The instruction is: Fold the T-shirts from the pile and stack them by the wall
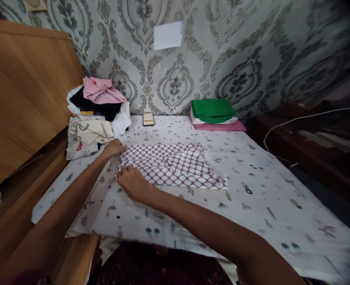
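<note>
A white garment [169,164] with a red and dark lattice print lies flat on the white printed sheet, its curved cut edge to the right. My left hand [113,148] has its fingers closed at the garment's far left corner. Nearer to me, my right hand [132,183] is curled closed on the same left edge, its knuckles up. The fingertips of both hands are partly hidden. Behind my left hand stands a loose heap of clothes, with a cream printed cloth [88,132] closest to it.
Pink clothing [102,90] tops the heap at the back left, beside a wooden panel [29,91]. A small box [148,118] sits near the wall. Folded green cloth [213,110] tops a neat stack at the back right. A pale cable [311,116] hangs at right.
</note>
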The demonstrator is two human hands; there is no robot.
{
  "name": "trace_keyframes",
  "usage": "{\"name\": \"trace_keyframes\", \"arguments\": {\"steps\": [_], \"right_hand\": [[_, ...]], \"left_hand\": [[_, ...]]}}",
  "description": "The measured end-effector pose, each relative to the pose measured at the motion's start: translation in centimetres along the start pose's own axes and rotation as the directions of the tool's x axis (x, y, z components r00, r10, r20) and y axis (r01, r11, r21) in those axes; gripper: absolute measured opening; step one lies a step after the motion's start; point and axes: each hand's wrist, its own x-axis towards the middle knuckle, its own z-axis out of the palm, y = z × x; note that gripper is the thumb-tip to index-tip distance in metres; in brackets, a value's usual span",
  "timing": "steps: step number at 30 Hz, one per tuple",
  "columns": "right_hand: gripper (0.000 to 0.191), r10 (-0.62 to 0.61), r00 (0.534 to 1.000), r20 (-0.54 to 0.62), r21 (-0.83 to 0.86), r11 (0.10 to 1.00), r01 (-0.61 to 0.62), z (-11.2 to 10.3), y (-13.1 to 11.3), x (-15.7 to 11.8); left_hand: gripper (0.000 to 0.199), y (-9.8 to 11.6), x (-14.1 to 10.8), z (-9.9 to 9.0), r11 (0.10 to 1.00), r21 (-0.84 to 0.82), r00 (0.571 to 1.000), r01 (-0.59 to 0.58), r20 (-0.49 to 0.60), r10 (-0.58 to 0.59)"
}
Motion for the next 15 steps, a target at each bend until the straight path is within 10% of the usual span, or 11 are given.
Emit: {"name": "trace_keyframes", "arguments": {"steps": [10, 15], "right_hand": [[0.026, 0.240, 0.971, 0.002, 0.223, 0.946, -0.235, 0.3, 1.2, -0.3], [0.019, -0.015, 0.996, -0.088, 0.229, 0.973, 0.035, 0.3, 1.0, -1.8]], "left_hand": [[0.008, 1.4, -0.3, -0.4, 0.998, 0.050, 0.998, -0.035, -0.054, 0.037], [0.024, 2.6, -4.0, -0.2, 0.939, 0.001, 0.928, -0.344, -0.153, 0.340]]}}
